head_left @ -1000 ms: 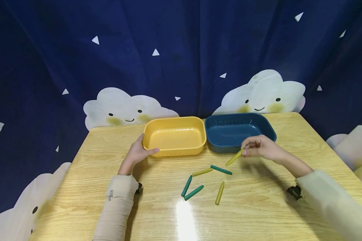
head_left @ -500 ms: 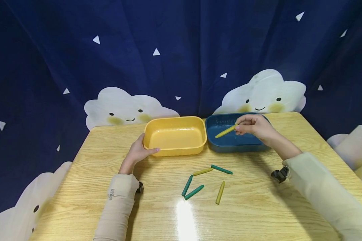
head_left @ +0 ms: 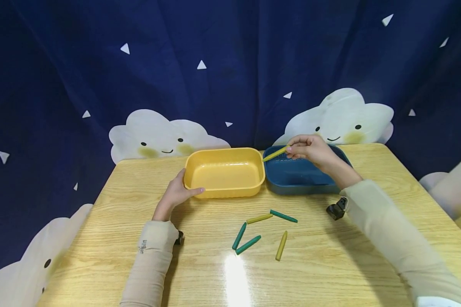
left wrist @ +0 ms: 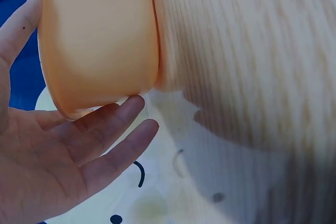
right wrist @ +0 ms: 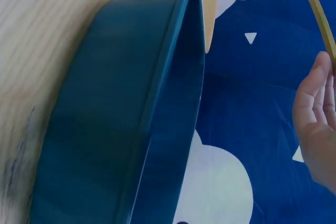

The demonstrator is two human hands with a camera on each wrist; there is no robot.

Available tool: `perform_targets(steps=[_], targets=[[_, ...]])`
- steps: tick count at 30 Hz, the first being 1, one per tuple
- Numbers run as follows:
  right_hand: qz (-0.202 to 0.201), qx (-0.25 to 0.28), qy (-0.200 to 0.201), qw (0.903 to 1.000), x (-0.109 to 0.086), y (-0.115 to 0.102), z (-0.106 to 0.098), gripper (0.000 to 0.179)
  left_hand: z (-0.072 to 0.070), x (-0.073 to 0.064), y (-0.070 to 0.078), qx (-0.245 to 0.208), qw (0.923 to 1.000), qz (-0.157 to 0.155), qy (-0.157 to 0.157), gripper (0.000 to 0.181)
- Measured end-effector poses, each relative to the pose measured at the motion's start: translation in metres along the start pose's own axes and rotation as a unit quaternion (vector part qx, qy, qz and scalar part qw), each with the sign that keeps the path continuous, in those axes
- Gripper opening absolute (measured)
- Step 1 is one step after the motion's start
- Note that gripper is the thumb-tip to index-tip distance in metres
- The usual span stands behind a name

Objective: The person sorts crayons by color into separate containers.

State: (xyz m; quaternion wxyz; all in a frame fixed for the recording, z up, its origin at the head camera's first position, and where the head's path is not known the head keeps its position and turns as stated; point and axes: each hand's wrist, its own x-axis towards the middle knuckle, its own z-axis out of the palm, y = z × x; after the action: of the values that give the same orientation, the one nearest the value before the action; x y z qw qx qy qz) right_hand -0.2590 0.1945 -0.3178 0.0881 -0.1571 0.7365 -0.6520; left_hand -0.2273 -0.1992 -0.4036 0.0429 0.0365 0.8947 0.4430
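My right hand pinches one end of a yellow crayon above the blue bin. The crayon's free tip points left towards the yellow bin. In the right wrist view the crayon stands out from the fingertips, clear of the blue rim. My left hand holds the yellow bin by its left end, thumb over the near rim and fingers along the outer wall. On the table lie two yellow crayons and three green crayons, in front of the bins.
Both bins stand side by side at the back of the wooden table. Behind them hangs a dark blue curtain with clouds and white triangles. Each wrist carries a small black camera.
My right hand has lifted the yellow crayon from in front of the blue bin, up and leftward over it. The left hand stays on the yellow bin.
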Motion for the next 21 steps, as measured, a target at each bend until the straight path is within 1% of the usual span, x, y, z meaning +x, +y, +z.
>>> perform_targets(steps=[6, 12, 21], targets=[[0.01, 0.029, 0.013, 0.9994, 0.017, 0.0, 0.008, 0.008, 0.001, 0.001, 0.0, -0.004, 1.0, -0.006, 0.0, 0.1], [0.029, 0.04, 0.033, 0.9983, 0.033, 0.001, 0.017, 0.006, 0.0, 0.001, 0.0, -0.005, 0.9999, -0.01, 0.001, 0.101], [0.049, 0.067, 0.026, 0.9962, 0.054, 0.009, 0.034, 0.006, 0.0, 0.0, 0.001, -0.005, 0.9998, -0.018, 0.0, 0.103]])
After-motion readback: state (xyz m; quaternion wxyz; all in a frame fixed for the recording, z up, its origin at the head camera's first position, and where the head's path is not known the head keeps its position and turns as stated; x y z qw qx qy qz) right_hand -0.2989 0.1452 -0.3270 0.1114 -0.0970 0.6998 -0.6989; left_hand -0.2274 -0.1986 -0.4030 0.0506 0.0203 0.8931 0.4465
